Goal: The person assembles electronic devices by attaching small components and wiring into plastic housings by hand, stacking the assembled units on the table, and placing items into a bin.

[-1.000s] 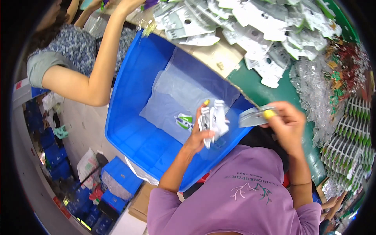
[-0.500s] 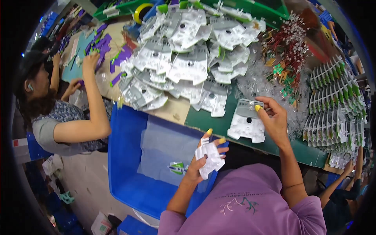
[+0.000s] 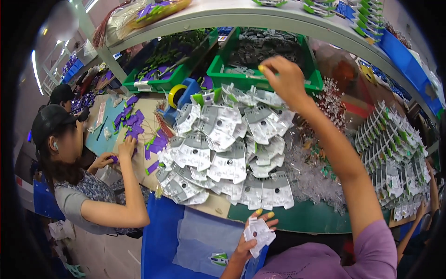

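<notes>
My left hand (image 3: 244,242) is closed on a white moulded plastic part (image 3: 260,235) with a round hole, held over the table's front edge. Two of its fingertips wear yellow covers. Raised at the far side, my right hand (image 3: 285,79) is over a green bin (image 3: 265,83) of dark grey plastic pieces (image 3: 265,49). Its fingers are bent and blurred, so whether they grip anything is unclear. Between the hands spreads a pile of white-and-grey plastic panels (image 3: 227,165) with round holes. One such panel (image 3: 275,190) lies at the pile's near right.
A blue bin (image 3: 155,242) with a plastic liner and a small green-white piece stands below the table's front. Clear plastic pieces (image 3: 316,181) and stacked green-white parts (image 3: 392,153) lie to the right. A shelf (image 3: 232,18) crosses above. A co-worker (image 3: 93,200) handles purple pieces at left.
My right hand has left the panel on the table and moved up and away to the far green bin. The left hand still holds its white part. The view has tipped upward.
</notes>
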Tool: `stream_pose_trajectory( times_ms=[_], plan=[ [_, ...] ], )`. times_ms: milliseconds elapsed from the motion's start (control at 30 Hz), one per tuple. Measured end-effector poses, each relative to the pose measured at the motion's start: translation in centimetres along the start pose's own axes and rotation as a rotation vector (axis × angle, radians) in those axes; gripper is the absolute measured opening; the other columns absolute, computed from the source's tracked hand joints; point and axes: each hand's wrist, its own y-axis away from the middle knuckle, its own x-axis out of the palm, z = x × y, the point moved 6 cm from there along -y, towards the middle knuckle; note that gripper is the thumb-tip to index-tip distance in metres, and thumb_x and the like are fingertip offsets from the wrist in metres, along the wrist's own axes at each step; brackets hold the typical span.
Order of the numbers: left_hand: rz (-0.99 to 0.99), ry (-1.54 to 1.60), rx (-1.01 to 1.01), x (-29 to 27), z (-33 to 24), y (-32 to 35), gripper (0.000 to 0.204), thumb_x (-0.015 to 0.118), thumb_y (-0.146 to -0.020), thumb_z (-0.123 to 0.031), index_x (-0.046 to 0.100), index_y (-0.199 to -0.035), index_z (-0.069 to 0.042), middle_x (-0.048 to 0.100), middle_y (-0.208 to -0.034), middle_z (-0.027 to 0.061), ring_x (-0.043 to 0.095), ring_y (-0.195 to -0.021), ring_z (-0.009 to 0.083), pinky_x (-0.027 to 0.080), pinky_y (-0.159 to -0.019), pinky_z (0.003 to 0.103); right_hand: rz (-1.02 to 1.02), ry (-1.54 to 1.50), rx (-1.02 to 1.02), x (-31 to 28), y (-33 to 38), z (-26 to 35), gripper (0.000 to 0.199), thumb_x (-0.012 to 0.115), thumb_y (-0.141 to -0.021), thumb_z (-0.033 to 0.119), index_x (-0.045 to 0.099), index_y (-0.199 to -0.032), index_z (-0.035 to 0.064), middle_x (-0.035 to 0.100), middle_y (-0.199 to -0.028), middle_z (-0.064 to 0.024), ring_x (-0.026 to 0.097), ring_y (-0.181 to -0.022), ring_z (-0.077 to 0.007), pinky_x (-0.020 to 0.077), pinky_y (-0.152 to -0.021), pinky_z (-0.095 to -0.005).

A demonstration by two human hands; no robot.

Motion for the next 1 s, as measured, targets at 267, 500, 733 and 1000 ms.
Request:
stream_pose_trajectory(
  times_ms=[267, 500, 733, 1000],
  plan=[
    [-0.078, 0.113, -0.003, -2.9, 0.0, 1.6, 0.104, 0.078, -0.058, -0.031, 0.024, -0.144, -0.007, 0.034, -0.139, 0.0284, 0.037, -0.129, 0.0477, 0.029, -0.109, 0.057, 0.745, 0.599, -0.059, 18.8, -8.4, -17.6, 0.034, 0.058, -0.081, 0.013, 0.062, -0.115, 0.0126, 0.064, -0.11, -0.0172, 0.062, -0.099, -0.0362, 0.0509, -0.082, -0.044],
    [-0.147, 0.197, -0.105, -2.0, -1.5, 0.0, 0.091, 0.067, -0.073, -0.03, 0.02, -0.145, 0.0, 0.034, -0.142, 0.027, 0.039, -0.127, 0.0484, 0.028, -0.108, 0.059, 0.9, 0.421, -0.063, 20.2, -8.9, -19.7, 0.036, 0.056, -0.081, 0.016, 0.058, -0.117, 0.0103, 0.062, -0.112, -0.0206, 0.061, -0.1, -0.0379, 0.049, -0.083, -0.0454],
    [-0.134, -0.023, -0.163, 1.0, -4.4, -3.0, 0.05, 0.051, -0.094, -0.013, 0.032, -0.139, 0.0, 0.056, -0.114, 0.0143, 0.064, -0.094, 0.0254, 0.058, -0.073, 0.041, 0.21, -0.155, 0.275, 7.3, -6.5, -10.7, 0.03, 0.059, -0.084, 0.023, 0.062, -0.101, -0.0018, 0.066, -0.076, -0.0183, 0.067, -0.071, -0.0254, 0.0527, -0.062, -0.0371],
    [-0.314, -0.415, 0.159, 1.9, -9.6, -5.8, 0.036, 0.055, -0.091, -0.01, 0.048, -0.124, 0.001, 0.061, -0.096, 0.0071, 0.063, -0.075, 0.0115, 0.056, -0.057, 0.026, 0.727, -0.586, -0.004, -3.5, 7.7, 12.7, 0.032, 0.059, -0.081, -0.004, 0.062, -0.113, 0.0024, 0.065, -0.101, -0.0102, 0.063, -0.08, -0.0149, 0.0506, -0.07, -0.0303]
  ],
)
